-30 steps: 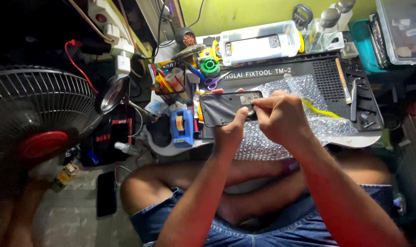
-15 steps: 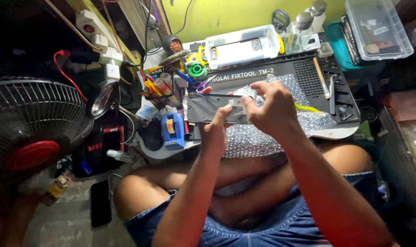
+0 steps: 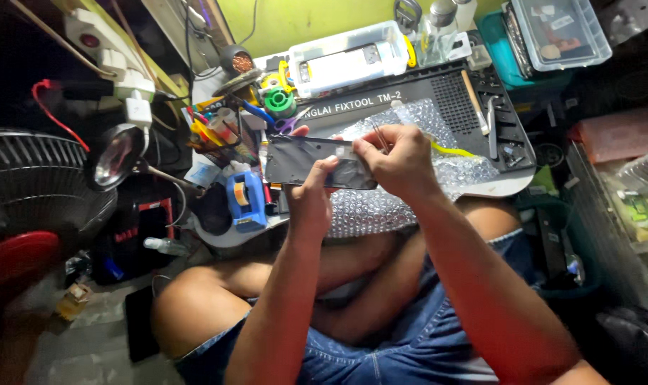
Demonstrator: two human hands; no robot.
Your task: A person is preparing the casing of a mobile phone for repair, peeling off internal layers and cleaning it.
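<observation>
Fan (image 3: 31, 207) at 9 o'clock; magnifying glass (image 3: 115, 155) and blue tape dispenser (image 3: 244, 201) toward centre. Left hand (image 3: 311, 198) grips the lower edge of a dark phone (image 3: 306, 161), held flat above the worktop (image 3: 438, 100) just left of centre. Right hand (image 3: 399, 160), closed around the phone's right end, also pinches thin tweezers (image 3: 379, 135). Bubble wrap (image 3: 409, 178) lies beneath. Clear plastic box (image 3: 349, 57) at 12 o'clock, another lidded box (image 3: 559, 32) at 1 o'clock.

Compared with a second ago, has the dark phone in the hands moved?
No. The dark phone sits as before, just right of the blue tape dispenser at the left edge of the black work mat; only the camera shifted.
</observation>
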